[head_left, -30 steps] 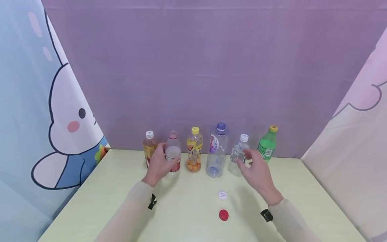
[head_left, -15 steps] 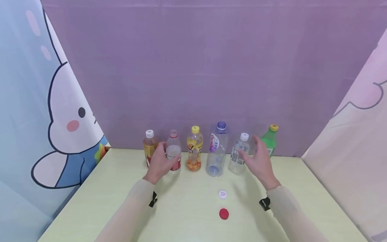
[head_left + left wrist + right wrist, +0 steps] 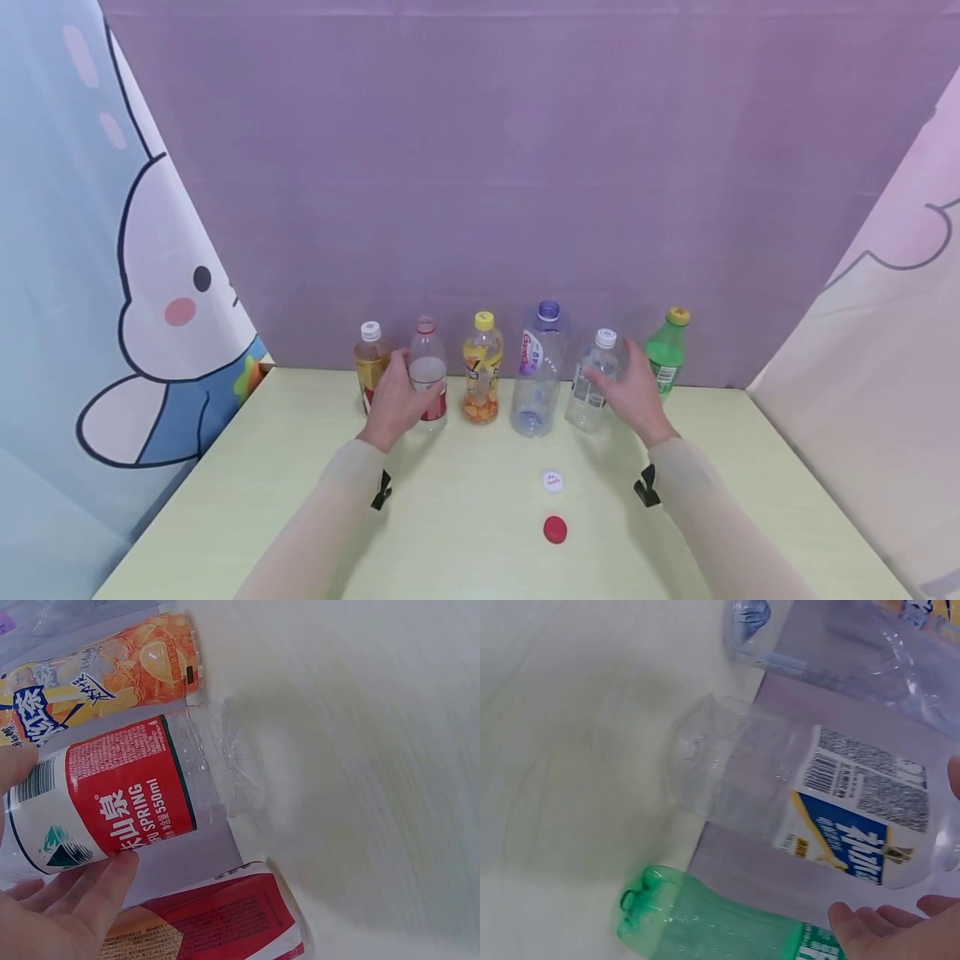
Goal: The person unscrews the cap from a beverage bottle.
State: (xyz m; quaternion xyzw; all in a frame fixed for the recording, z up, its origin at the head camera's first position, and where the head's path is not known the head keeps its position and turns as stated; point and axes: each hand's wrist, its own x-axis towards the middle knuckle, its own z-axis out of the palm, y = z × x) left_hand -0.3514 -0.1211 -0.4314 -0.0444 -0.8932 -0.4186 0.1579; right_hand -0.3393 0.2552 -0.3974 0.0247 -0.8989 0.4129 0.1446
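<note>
My left hand holds an uncapped clear water bottle with a red and white label, thumb on one side and fingers on the other. On the right, my right hand spreads thumb and fingers around a clear bottle with a white cap and a blue and white label. A gap shows between its fingertips and that bottle in the right wrist view. The green bottle with a yellow cap stands behind the right hand.
An amber drink bottle stands left of the held bottle. A yellow-capped bottle and a tall uncapped bluish bottle stand between my hands. A white cap and a red cap lie on the table.
My right hand moves near the green bottle, then shifts back left around the white-capped bottle. My left hand stays in place as its bottle shifts slightly left and upward.
</note>
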